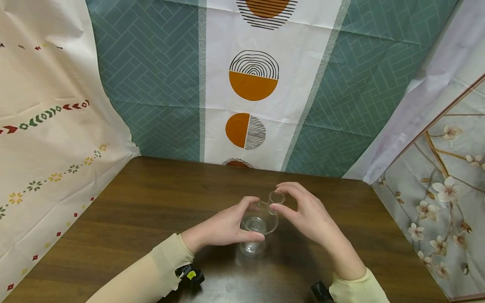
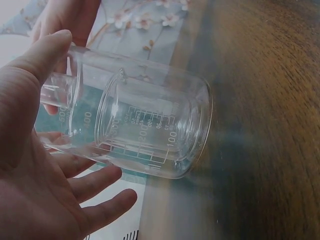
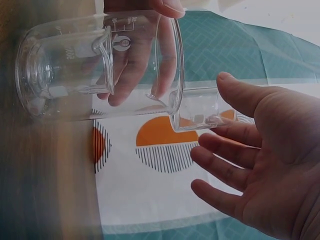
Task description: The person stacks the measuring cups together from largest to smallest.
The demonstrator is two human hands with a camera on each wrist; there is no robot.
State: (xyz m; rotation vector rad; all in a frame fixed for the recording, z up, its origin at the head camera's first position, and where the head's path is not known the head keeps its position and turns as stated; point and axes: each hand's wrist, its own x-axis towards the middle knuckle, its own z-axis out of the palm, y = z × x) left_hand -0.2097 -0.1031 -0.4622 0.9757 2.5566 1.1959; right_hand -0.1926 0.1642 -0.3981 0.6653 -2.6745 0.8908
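A large clear glass beaker [image 1: 253, 249] with white graduation marks stands upright over the brown table. A smaller glass beaker [image 2: 150, 120] sits inside it. My left hand [image 1: 227, 223] holds the large beaker near its rim, thumb on the near side and fingers around the far side. Between the thumb and index finger of my right hand [image 1: 307, 214] is a tiny clear beaker [image 3: 195, 105], pinched at the right of the large beaker's rim. The tiny beaker's lower end overlaps that rim in view; whether they touch I cannot tell. The right hand's other fingers are spread.
The dark wooden table [image 1: 166, 198] extends around both hands. Behind it hangs a teal and white cloth [image 1: 163, 84] with orange circles. A cream patterned cloth [image 1: 45, 147] borders the left side, and a floral panel [image 1: 443, 219] the right.
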